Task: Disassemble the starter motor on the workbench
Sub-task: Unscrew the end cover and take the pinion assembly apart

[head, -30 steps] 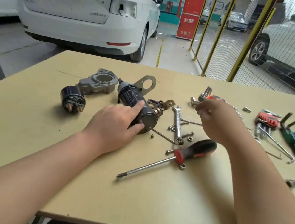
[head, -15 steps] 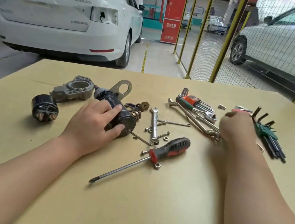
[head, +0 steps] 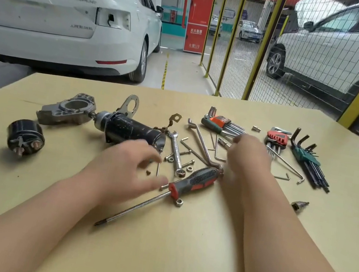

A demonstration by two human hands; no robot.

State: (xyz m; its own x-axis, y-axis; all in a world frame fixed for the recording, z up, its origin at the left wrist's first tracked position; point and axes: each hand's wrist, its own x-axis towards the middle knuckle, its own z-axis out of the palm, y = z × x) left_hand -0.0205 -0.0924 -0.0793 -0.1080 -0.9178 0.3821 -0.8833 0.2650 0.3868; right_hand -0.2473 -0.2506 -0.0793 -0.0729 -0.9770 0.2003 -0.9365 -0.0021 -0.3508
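Note:
The black starter motor body (head: 131, 129) lies on the workbench (head: 153, 251), with its grey nose housing (head: 68, 109) at its left end and a round black solenoid (head: 24, 137) lying apart to the left. My left hand (head: 124, 171) hovers just in front of the motor, blurred, fingers and thumb spread and holding nothing; its thumb is near the shaft of the red-and-black screwdriver (head: 196, 182). My right hand (head: 246, 157) is over the loose hex keys and the bent ring spanner (head: 201, 142). Blur hides its fingertips.
A combination wrench (head: 176, 152), nuts and bolts lie between the hands. Hex key sets in orange (head: 219, 122), red (head: 276, 137) and green (head: 306, 158) holders line the right side. A small socket bit (head: 299, 205) lies near the right arm. Parked cars and a mesh fence stand beyond.
My left hand has let go of the motor body and drawn back toward the screwdriver. My right hand has moved left from the red hex key set to the loose keys.

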